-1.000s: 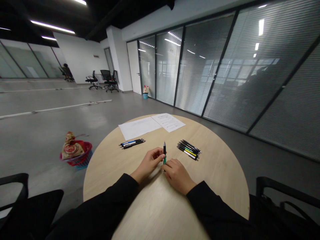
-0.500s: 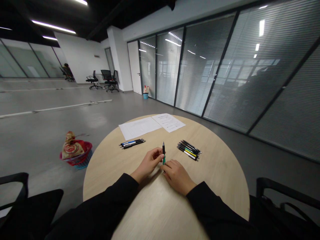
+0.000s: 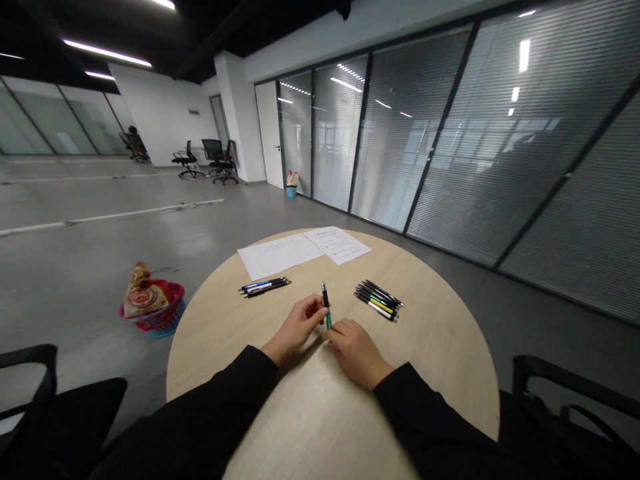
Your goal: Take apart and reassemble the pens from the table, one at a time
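A slim pen with a black upper barrel and green lower barrel (image 3: pixel 327 308) stands nearly upright on the round light-wood table (image 3: pixel 430 333), tilted slightly left. My left hand (image 3: pixel 297 327) pinches it at mid-barrel with its fingertips. My right hand (image 3: pixel 356 351) lies on the tabletop, its fingers next to the pen's lower end, and I cannot tell whether they touch it. A small bunch of pens (image 3: pixel 264 287) lies ahead of my left hand, and a larger bunch (image 3: pixel 379 301) lies to the right. Two white printed sheets (image 3: pixel 278 257) (image 3: pixel 338 245) lie at the far edge.
A red basket with a patterned bag (image 3: pixel 151 303) stands on the grey floor left of the table. Black chair armrests (image 3: pixel 30 357) flank me. A glass wall with blinds (image 3: pixel 430 133) runs along the right. A seated person (image 3: pixel 134 144) and office chairs (image 3: pixel 187 160) are far off.
The pen's top has tilted a little further left, and my left fingers have shifted with it. My right hand stays nearly in place.
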### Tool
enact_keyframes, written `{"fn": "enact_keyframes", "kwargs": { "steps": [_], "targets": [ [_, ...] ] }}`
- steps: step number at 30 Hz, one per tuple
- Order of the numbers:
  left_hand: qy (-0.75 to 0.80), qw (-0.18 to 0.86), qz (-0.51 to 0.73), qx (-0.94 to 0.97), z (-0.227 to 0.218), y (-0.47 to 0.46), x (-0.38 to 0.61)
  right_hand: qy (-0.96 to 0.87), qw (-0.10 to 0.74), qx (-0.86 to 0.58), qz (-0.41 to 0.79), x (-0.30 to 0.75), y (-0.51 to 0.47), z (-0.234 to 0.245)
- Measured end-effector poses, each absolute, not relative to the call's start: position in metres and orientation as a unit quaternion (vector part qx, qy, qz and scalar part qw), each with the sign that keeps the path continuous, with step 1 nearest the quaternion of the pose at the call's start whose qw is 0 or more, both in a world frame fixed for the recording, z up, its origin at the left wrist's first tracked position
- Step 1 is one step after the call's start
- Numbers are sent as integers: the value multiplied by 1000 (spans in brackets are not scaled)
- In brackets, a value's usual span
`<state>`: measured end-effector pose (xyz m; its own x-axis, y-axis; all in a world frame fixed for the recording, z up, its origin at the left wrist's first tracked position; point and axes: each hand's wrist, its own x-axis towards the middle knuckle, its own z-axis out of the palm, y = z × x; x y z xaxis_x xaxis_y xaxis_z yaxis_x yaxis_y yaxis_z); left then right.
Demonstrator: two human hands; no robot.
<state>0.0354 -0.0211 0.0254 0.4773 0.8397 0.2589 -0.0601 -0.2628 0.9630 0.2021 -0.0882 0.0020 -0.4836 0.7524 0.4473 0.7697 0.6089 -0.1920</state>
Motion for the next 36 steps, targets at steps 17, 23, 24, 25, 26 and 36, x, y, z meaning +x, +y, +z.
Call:
{"fn": "enact_keyframes", "kwargs": {
  "steps": [17, 23, 24, 25, 26, 36],
  "targets": [
    [354, 520, 386, 675, 9, -17, 34, -780, 269, -564, -30, 208, -85, 1],
    [345, 526, 404, 664, 2, -12, 31, -758, 255, -599, -42, 217, -81, 3],
    [348, 526, 409, 660, 1, -11, 30, -754, 253, -605, -45, 219, -79, 3],
    [351, 525, 413, 656, 0, -10, 29, -749, 248, -612, -50, 222, -78, 3],
    [355, 522, 416, 654, -1, -9, 28, -742, 241, -623, -55, 226, -77, 3],
    [372, 482, 403, 683, -5, -8, 23, -684, 139, -714, -61, 268, -66, -2]
  ]
}}
